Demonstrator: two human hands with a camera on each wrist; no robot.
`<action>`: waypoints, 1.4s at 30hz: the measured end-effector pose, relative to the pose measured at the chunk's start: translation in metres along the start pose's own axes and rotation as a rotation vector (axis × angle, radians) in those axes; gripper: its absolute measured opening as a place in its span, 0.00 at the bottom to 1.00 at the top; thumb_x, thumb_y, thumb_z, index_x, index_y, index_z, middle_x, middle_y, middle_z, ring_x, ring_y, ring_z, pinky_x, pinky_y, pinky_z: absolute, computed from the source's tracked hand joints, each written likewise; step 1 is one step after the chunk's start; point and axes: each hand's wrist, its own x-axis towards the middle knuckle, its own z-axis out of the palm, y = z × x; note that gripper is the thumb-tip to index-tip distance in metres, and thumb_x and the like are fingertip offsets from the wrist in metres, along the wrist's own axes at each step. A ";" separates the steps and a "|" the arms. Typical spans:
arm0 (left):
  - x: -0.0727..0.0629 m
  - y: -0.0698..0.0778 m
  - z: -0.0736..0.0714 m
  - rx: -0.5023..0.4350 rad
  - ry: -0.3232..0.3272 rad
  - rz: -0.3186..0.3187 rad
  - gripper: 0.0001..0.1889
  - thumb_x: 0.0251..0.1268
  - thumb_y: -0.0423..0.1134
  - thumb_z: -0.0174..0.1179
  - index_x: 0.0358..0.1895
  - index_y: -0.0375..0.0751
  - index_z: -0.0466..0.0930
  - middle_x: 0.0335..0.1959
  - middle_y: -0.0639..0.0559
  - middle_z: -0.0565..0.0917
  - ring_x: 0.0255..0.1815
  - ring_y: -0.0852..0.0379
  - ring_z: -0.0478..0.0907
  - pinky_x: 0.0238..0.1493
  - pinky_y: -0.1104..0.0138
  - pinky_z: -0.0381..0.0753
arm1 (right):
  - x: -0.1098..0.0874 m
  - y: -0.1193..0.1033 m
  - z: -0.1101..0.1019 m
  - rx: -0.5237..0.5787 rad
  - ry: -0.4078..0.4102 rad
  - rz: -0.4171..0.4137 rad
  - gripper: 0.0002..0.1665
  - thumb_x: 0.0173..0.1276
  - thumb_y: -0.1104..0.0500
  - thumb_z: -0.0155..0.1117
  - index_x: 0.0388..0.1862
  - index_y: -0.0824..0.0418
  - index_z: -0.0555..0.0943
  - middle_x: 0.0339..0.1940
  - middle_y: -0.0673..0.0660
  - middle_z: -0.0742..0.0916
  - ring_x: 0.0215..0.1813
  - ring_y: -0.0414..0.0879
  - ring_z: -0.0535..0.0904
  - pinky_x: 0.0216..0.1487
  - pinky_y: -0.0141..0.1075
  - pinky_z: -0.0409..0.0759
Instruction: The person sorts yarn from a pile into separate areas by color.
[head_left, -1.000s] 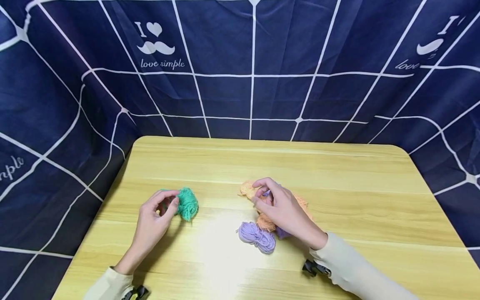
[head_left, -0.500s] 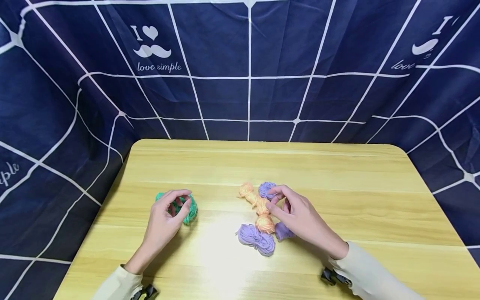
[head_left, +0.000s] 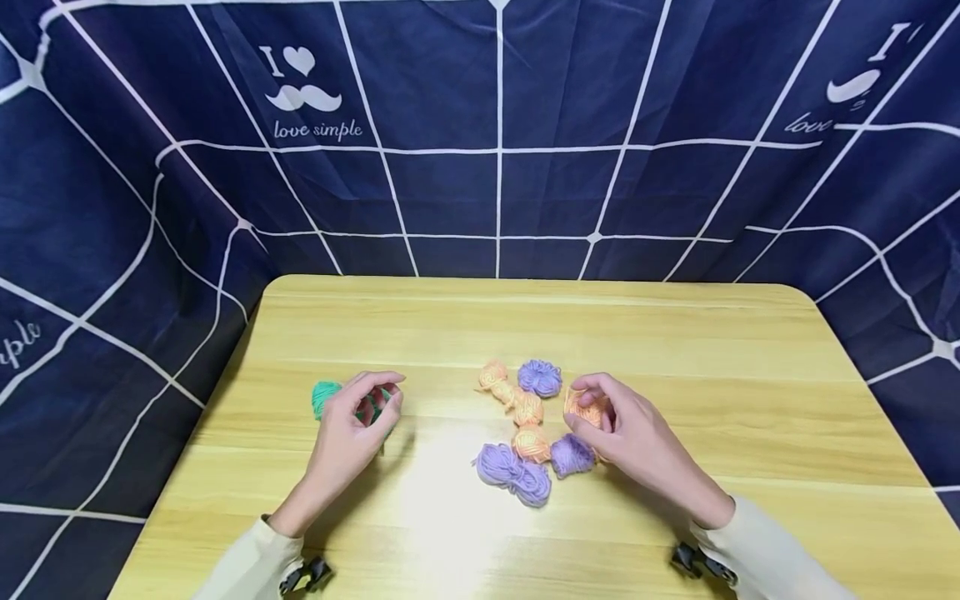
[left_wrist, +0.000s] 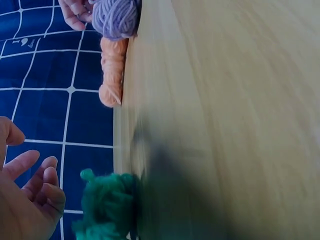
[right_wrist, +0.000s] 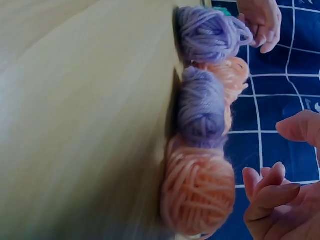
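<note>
My left hand (head_left: pixel 348 437) hovers over the green yarn (head_left: pixel 325 398), its fingers loosely bent and holding nothing. In the left wrist view a gap shows between that hand and the green yarn (left_wrist: pixel 107 205). Above an orange ball of yarn (head_left: pixel 583 408), partly hidden, hangs my right hand (head_left: pixel 641 437) with relaxed fingers. The right wrist view shows this orange ball (right_wrist: pixel 199 192) apart from the fingertips. Left of the right hand, small orange yarn balls (head_left: pixel 531 444) form a slanting line. Purple yarn lies around them: a long skein (head_left: pixel 512 475), a small bundle (head_left: pixel 572 456) and a violet ball (head_left: pixel 539 377).
All the yarn lies on a light wooden table (head_left: pixel 675 333) with rounded far corners. A dark blue cloth (head_left: pixel 435 192) with white lines hangs behind it and along both sides. Bright glare covers part of the tabletop near the middle.
The right hand has moved right, off the orange and violet yarn, to above the right-hand orange ball. The left hand has shifted right across the green yarn. The yarn stays about where it was.
</note>
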 end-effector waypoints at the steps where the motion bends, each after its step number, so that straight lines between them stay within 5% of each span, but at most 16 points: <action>1: 0.001 0.000 0.002 -0.005 -0.001 0.006 0.13 0.73 0.28 0.68 0.54 0.47 0.90 0.36 0.55 0.84 0.32 0.55 0.77 0.28 0.71 0.71 | 0.000 0.001 0.000 -0.008 0.002 0.002 0.24 0.73 0.51 0.78 0.62 0.55 0.82 0.45 0.49 0.88 0.34 0.43 0.76 0.34 0.36 0.75; 15: 0.011 0.004 0.016 -0.014 -0.055 0.027 0.16 0.70 0.27 0.68 0.54 0.50 0.90 0.38 0.61 0.85 0.32 0.56 0.77 0.26 0.71 0.71 | -0.004 0.016 -0.009 -0.127 0.032 0.005 0.27 0.70 0.52 0.78 0.64 0.56 0.80 0.46 0.51 0.83 0.38 0.46 0.77 0.36 0.38 0.75; 22: 0.013 0.004 0.017 -0.007 -0.109 -0.009 0.13 0.72 0.32 0.68 0.55 0.48 0.90 0.39 0.54 0.88 0.34 0.55 0.78 0.27 0.70 0.72 | -0.004 0.025 -0.012 -0.167 0.002 0.020 0.30 0.69 0.49 0.79 0.64 0.58 0.79 0.44 0.52 0.82 0.38 0.46 0.76 0.35 0.38 0.74; 42: 0.027 0.009 0.035 0.019 -0.268 -0.023 0.15 0.71 0.32 0.69 0.58 0.43 0.89 0.35 0.60 0.85 0.30 0.59 0.76 0.32 0.67 0.76 | 0.000 0.036 -0.010 -0.172 -0.088 0.078 0.27 0.71 0.48 0.75 0.64 0.56 0.79 0.36 0.49 0.80 0.34 0.44 0.73 0.33 0.39 0.71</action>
